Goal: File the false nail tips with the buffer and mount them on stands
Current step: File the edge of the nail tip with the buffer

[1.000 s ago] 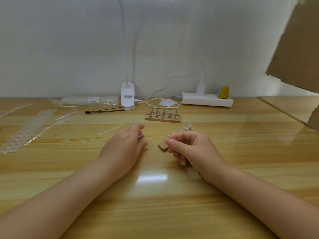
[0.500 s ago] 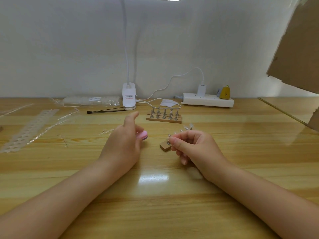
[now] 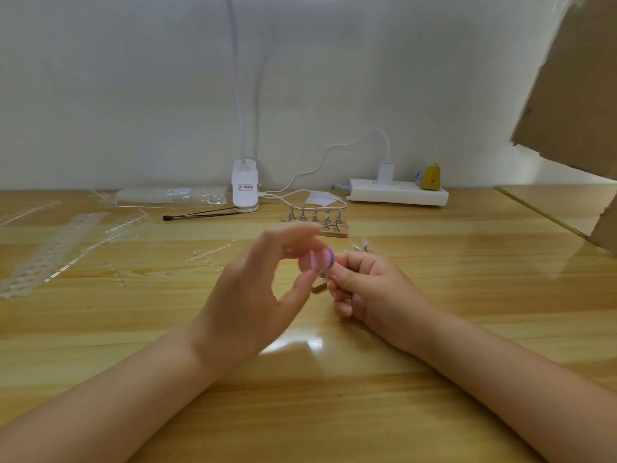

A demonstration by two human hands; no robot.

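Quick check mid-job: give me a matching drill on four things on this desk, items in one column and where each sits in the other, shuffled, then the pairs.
Items:
1. pink and purple buffer
2. white power strip
3. wooden rack of metal stands
4. black stick

Places:
A. lying on the desk left of the lamp clamp
B. held in the left hand's fingers, off the desk
C. against the wall, right of the lamp clamp
D. on the desk just beyond the two hands

Pairs: 1-B, 2-C, 3-D, 4-A
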